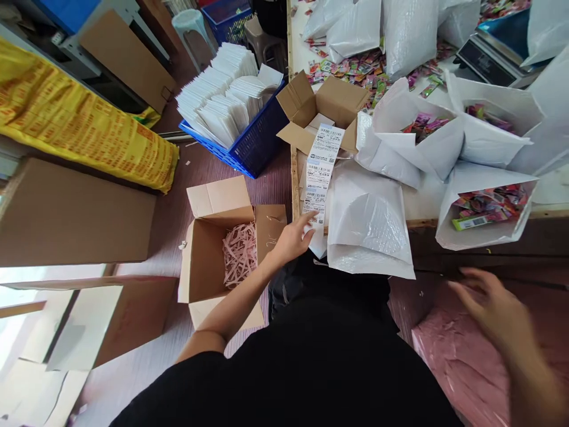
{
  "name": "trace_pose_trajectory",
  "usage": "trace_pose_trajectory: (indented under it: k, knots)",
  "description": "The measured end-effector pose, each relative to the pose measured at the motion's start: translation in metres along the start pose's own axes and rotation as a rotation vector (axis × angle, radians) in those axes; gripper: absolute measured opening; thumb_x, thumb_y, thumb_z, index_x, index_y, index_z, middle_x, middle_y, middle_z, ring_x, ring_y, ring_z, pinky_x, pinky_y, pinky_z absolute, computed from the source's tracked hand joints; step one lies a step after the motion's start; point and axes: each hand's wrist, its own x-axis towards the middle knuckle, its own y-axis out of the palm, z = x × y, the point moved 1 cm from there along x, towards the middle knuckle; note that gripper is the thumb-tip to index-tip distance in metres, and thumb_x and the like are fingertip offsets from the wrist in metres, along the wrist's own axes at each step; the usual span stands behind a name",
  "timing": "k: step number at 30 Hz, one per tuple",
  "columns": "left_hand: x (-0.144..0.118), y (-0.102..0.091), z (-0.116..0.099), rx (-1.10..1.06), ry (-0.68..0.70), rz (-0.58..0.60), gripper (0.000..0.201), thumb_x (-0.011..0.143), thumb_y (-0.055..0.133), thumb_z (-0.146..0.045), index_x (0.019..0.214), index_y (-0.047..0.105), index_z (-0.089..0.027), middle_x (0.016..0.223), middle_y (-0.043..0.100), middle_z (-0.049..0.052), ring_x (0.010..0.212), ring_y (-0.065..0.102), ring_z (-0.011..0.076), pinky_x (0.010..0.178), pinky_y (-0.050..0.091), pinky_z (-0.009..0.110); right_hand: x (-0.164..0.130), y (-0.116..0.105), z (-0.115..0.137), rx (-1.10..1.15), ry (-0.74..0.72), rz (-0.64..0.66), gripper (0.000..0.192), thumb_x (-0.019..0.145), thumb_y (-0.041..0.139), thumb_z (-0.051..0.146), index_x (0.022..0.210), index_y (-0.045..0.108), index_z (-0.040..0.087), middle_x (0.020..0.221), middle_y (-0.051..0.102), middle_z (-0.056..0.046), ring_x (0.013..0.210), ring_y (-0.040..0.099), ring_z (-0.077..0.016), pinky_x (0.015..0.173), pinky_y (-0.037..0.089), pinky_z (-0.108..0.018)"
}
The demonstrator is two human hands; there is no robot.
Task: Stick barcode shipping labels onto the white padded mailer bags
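- Head view, and here's the left hand (291, 240), out over the table's near edge, index finger stretched onto the lower end of a long white paper strip of printed barcode labels (322, 163).
- Thumb and index stand apart; there's contact at the fingertip, but no clear pinch, and the curled fingers behind are hard to read.
- That strip is the thing to watch: from the index fingertip it runs away from the body, leaning slightly right, its far end up at an open brown cardboard box (342, 95) on the table.
- So the long axis points almost straight ahead, near end under the finger.
- Just right of it lies a flat white bubble-lined mailer (368, 219), hanging past the table edge.
- Left hand is clearly nearer; the right hand (502, 308) is well apart, blurred, fingers loosely spread and nothing visible in them, above a pink plastic-wrapped bundle (462, 362).
- Farther up on the right, 3 opened white mailers (475, 240) show small colourful sachets (493, 204) inside.
- Down on the left, 1 open cardboard carton (204, 255) holds pink shredded paper (242, 255).
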Motion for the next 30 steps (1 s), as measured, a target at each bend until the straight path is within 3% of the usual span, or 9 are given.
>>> trace_pose_trajectory:
  k: [3, 6, 11, 13, 18, 21, 26, 28, 30]
  knots:
    - [0.013, 0.000, -0.005, 0.157, 0.309, 0.203, 0.041, 0.087, 0.059, -0.022, 0.127, 0.065, -0.025, 0.146, 0.056, 0.009, 0.141, 0.046, 0.0252, 0.116, 0.034, 0.047, 0.030, 0.077, -0.015, -0.013, -0.135, 0.040, 0.039, 0.093, 0.055, 0.037, 0.129, 0.062, 0.023, 0.125, 0.067, -0.014, 0.107, 0.064, -0.0306, 0.091, 0.050, -0.048]
    - [0.015, 0.007, 0.000, 0.098, 0.339, 0.321, 0.022, 0.090, 0.056, -0.028, 0.104, 0.073, -0.025, 0.122, 0.070, 0.008, 0.129, 0.057, 0.0239, 0.111, 0.038, 0.042, 0.046, 0.112, -0.013, 0.153, -0.146, 0.024, 0.024, 0.093, 0.052, 0.035, 0.097, 0.073, 0.025, 0.107, 0.074, -0.009, 0.093, 0.065, -0.0255, 0.087, 0.048, -0.044]
    - [0.008, 0.031, 0.017, -0.051, -0.126, -0.186, 0.047, 0.095, 0.046, -0.045, 0.055, 0.047, -0.020, 0.056, 0.047, -0.001, 0.062, 0.052, 0.0141, 0.063, 0.041, 0.025, 0.048, 0.123, -0.002, 0.477, 0.443, -0.154, 0.038, 0.080, 0.065, 0.055, 0.084, 0.073, 0.017, 0.074, 0.068, -0.004, 0.069, 0.056, -0.0178, 0.069, 0.046, -0.033]
    - [0.009, 0.041, 0.017, -0.031, -0.265, -0.268, 0.049, 0.093, 0.049, -0.043, 0.052, 0.036, -0.020, 0.052, 0.034, -0.003, 0.057, 0.042, 0.0115, 0.058, 0.034, 0.023, 0.049, 0.130, 0.000, 0.628, 0.622, -0.087, 0.043, 0.072, 0.069, 0.058, 0.076, 0.070, 0.016, 0.066, 0.063, -0.001, 0.063, 0.052, -0.0143, 0.061, 0.044, -0.029]
    - [0.028, 0.049, 0.007, -0.075, -0.359, -0.283, 0.029, 0.081, 0.065, -0.029, 0.061, 0.046, -0.019, 0.063, 0.047, -0.004, 0.060, 0.045, 0.0104, 0.062, 0.035, 0.023, 0.051, 0.139, -0.001, 0.892, 0.974, 0.079, 0.050, 0.052, 0.081, 0.060, 0.070, 0.063, 0.016, 0.057, 0.056, 0.002, 0.048, 0.044, -0.0095, 0.043, 0.035, -0.023]
    - [0.048, 0.043, 0.002, -0.277, -0.387, -0.184, 0.014, 0.083, 0.065, -0.027, 0.079, 0.055, -0.018, 0.063, 0.053, -0.005, 0.055, 0.044, 0.0096, 0.060, 0.035, 0.023, 0.053, 0.137, 0.007, 1.052, 1.019, 0.082, 0.052, 0.051, 0.084, 0.058, 0.075, 0.064, 0.016, 0.064, 0.061, 0.000, 0.051, 0.049, -0.0108, 0.042, 0.040, -0.024]
    - [0.063, 0.006, -0.006, -0.221, -0.211, -0.515, 0.011, 0.088, 0.062, -0.025, 0.094, 0.058, -0.017, 0.086, 0.064, 0.002, 0.066, 0.052, 0.0100, 0.068, 0.040, 0.023, 0.043, 0.147, 0.037, 1.145, 0.971, -0.432, 0.052, 0.060, 0.080, 0.063, 0.083, 0.058, 0.022, 0.076, 0.063, 0.001, 0.056, 0.052, -0.0102, 0.043, 0.041, -0.022]
    - [0.045, 0.002, -0.008, -0.232, -0.216, -0.499, 0.022, 0.093, 0.055, -0.035, 0.080, 0.057, -0.017, 0.076, 0.061, 0.001, 0.067, 0.052, 0.0113, 0.068, 0.041, 0.024, 0.029, 0.152, 0.053, 1.175, 1.026, -0.375, 0.055, 0.066, 0.073, 0.072, 0.079, 0.054, 0.023, 0.066, 0.057, 0.004, 0.046, 0.041, -0.0078, 0.037, 0.033, -0.022]
    - [0.015, 0.015, -0.008, -0.309, -0.248, -0.327, 0.036, 0.093, 0.054, -0.046, 0.072, 0.056, -0.017, 0.068, 0.057, 0.001, 0.065, 0.052, 0.0118, 0.067, 0.042, 0.024, 0.015, 0.155, 0.072, 1.263, 1.036, -0.059, 0.061, 0.073, 0.056, 0.084, 0.073, 0.050, 0.023, 0.055, 0.045, 0.006, 0.039, 0.027, -0.0069, 0.034, 0.024, -0.022]
